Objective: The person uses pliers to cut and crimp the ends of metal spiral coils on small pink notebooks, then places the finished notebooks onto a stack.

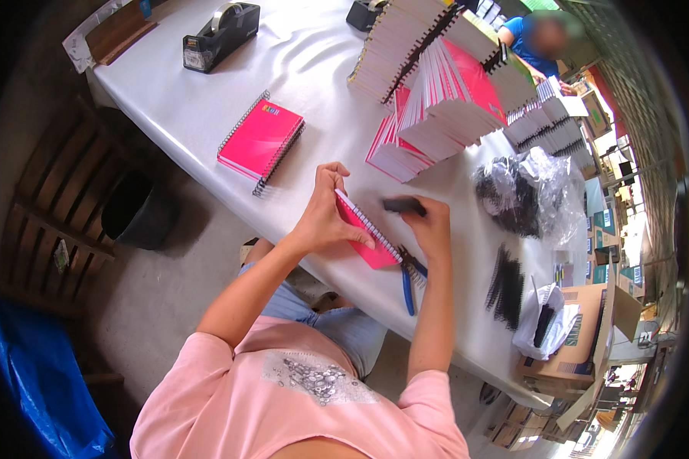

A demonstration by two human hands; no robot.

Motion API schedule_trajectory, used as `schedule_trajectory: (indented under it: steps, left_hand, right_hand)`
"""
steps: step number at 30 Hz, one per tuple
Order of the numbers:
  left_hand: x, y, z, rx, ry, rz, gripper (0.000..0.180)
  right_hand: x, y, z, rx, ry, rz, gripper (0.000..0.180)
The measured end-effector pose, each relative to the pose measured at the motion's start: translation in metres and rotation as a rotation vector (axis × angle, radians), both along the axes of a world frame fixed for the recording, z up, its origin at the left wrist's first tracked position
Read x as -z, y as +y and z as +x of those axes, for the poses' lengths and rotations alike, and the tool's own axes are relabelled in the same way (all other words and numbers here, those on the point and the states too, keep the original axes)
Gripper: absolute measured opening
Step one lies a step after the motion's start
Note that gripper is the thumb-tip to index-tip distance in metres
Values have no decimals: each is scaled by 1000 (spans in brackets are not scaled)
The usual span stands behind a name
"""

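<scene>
Notebook: small pink spiral-bound notebook (362, 233), at near table edge (207, 115), raised off the surface, in both hands.
Left hand (323, 218): closed around cover, thumb on top.
Right hand (430, 223): pinching a dark blurred piece (403, 205) at the spiral end.
Handling (judged): light, card covers flex; wire coil deforms easily. Hold by cover edges, not coil.
Nearby: blue-handled pliers (410, 277) just beside.

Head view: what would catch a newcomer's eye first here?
Probably the pink notebook at the near table edge, held by the left hand while the right hand grips a dark spiral coil at its binding. Behind them, leaning stacks of unbound notebooks crowd the white table. A finished pink spiral notebook lies alone to the left.
</scene>
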State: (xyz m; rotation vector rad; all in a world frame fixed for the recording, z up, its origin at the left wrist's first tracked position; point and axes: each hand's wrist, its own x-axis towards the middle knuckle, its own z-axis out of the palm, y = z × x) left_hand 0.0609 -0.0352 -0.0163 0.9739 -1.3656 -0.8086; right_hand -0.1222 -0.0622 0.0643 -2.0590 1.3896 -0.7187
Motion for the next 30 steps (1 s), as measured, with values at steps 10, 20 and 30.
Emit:
schedule_trajectory:
  steps: [10, 20, 30]
  left_hand:
    - [6, 2, 9, 46, -59, -66, 103]
    - [-3, 10, 5, 146, 313, 20, 41]
    - [-29, 35, -13, -301, 224, -213, 76]
  right_hand:
    - [-8, 22, 35, -277, -537, 176, 20]
    - [34, 29, -68, 383, 527, -384, 53]
    - [58, 141, -37, 446, 316, -249, 46]
